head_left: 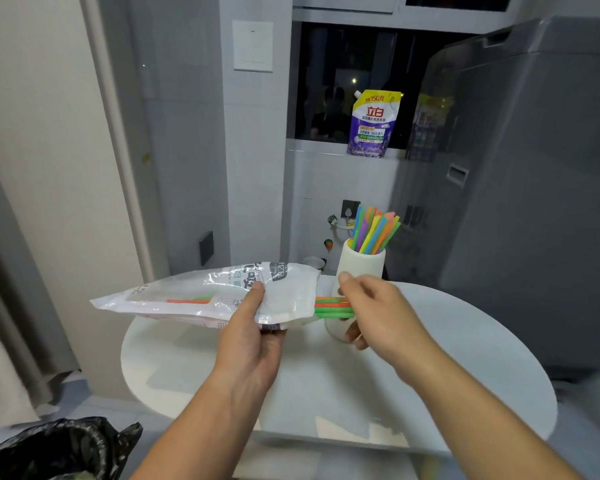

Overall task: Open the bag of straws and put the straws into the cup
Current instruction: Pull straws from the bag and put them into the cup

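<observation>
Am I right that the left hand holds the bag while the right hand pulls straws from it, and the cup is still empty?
Not quite: the head view shows the cup already holds many straws. The rest is right.

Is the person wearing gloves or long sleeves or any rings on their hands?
No. The left hand and the right hand are bare, with no gloves. Both forearms show no sleeves as far as the picture reaches. I see no rings, watch or bracelets. The fingers have short, plain nails.
</observation>
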### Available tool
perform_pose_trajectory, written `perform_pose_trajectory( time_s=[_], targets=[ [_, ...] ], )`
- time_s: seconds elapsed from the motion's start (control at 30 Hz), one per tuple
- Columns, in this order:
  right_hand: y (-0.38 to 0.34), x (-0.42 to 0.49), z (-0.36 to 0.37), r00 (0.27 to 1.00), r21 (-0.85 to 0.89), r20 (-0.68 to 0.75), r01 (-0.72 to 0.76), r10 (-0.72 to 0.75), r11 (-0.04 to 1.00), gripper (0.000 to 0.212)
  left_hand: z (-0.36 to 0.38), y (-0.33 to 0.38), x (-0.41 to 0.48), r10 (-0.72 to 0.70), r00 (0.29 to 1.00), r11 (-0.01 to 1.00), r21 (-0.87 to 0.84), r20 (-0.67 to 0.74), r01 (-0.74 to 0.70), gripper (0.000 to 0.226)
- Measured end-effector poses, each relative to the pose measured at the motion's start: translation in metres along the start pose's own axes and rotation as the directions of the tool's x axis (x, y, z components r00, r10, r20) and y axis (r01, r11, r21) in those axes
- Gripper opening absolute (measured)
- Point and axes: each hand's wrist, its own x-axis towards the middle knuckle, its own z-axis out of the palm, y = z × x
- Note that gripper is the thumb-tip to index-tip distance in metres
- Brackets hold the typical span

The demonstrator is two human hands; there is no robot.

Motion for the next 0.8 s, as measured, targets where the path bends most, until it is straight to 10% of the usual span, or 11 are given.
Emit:
perform_pose_trajectory(
  time_s=[0.17,0.8],
  targets=[
    [0.014,-0.008,0.007,1.0,0.319,0.015,-0.014,0.01,0.948,0.011,-0.002,-0.002,0.002,0.056,0.998,0.997,0.053,0.033,-0.058,0.044],
    [0.026,-0.001,-0.012,0.994,0.399,-0.111,0.061,-0.017,0.915,0.005,-0.009,0.0,0.01,0.034,0.998,0.999,0.011,-0.043,-0.033,0.047]
  ],
)
